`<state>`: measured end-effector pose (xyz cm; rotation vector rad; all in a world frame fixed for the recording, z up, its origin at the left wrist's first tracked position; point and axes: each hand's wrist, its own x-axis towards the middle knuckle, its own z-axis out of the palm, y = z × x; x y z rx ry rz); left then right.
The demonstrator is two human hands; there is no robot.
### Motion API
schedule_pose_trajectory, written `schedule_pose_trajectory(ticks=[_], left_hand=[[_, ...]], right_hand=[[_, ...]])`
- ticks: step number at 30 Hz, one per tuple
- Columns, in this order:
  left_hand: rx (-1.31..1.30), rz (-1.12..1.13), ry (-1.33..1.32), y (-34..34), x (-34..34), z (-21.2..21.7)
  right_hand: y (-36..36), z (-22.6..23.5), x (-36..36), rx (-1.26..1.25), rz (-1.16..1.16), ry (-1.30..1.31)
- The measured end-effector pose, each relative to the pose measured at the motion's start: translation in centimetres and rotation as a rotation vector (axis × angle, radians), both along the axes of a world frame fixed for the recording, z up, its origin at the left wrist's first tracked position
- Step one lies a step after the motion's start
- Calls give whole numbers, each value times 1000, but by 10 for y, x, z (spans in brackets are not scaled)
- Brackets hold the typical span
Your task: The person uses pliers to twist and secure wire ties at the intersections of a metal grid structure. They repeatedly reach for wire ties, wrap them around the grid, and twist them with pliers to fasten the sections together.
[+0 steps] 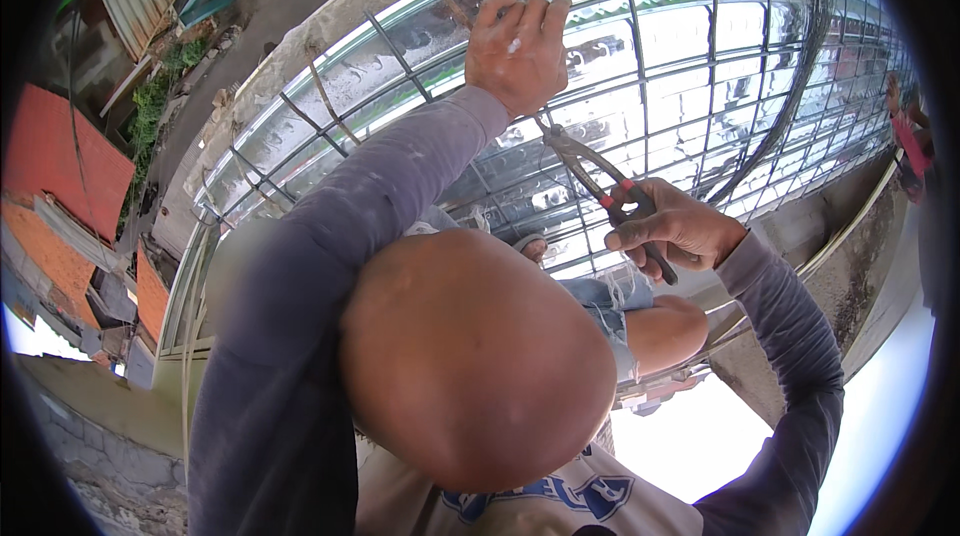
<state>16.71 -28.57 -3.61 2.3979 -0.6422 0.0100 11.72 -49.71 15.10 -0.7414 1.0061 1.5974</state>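
Dark steel bars cross in a wire mesh (712,58) over shiny corrugated metal sheeting (670,96). My left hand (518,48) is closed, its fingers curled over a mesh bar near the far left edge; what lies beneath the palm is hidden. In my right hand (675,228) are pincers (590,168) with dark handles and red bands, my fingers and thumb around the grips. Their jaws point up and left, close below my left wrist, by a thin wire (541,122). Whether the jaws bite on that wire is too small to tell.
A dark bundle of long wires (790,106) lies across the mesh at right. Bar ends stick out past the concrete edge (290,56) at left, above a street far below. Another person (912,141) is at the right rim. My bent knee (668,334) is beside the mesh.
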Motion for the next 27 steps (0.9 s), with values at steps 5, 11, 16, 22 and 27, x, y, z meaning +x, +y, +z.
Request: schedule_pose_trajectory(ticks=[5,11,16,22,27], left_hand=[[36,3,-5,5,-4,0],[42,7,12,3,-3,1],[50,-4,33,3,0,2],[20,19,-5,1,1,-1],[10,5,9,2,0,2]], right_hand=[[27,19,-16,-218,554,-638],[41,26,-45,-610,1333,-1208],[32,20,-52,-262,563,-554],[43,9,-64,-122,-285,95],[27,-2,-69,-236,294,-236]])
